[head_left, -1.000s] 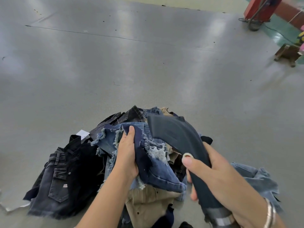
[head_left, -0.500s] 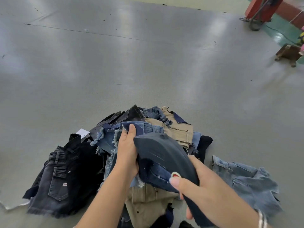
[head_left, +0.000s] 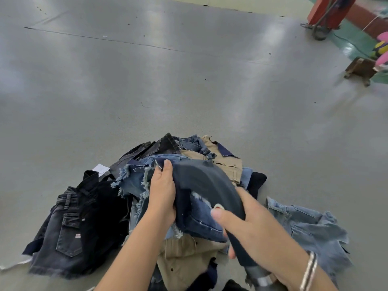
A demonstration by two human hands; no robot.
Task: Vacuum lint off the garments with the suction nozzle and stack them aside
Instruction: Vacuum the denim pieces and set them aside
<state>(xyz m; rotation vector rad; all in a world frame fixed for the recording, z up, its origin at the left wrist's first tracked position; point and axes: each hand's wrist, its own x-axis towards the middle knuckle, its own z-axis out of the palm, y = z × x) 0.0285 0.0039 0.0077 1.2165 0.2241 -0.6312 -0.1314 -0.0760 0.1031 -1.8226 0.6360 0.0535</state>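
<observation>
Denim fills the near floor: a heap of blue, black and tan garments (head_left: 220, 162), and above its middle the left hand (head_left: 162, 194) grips a pair of frayed blue denim shorts (head_left: 195, 217) by the waist edge, fingers extended along the cloth with the thumb hidden behind. The right hand (head_left: 252, 229) curls round a dark grey, wide-mouthed suction nozzle (head_left: 205, 181) – its long axis runs from the lower right, near the wrist, up and left across the shorts, so the mouth lies just beside the left fingers. Whether the mouth touches the cloth I cannot tell. The nozzle's hose end is cut off at the bottom edge – and no finished stack can be picked out, though black denim shorts (head_left: 69, 227) lie left of the heap.
</observation>
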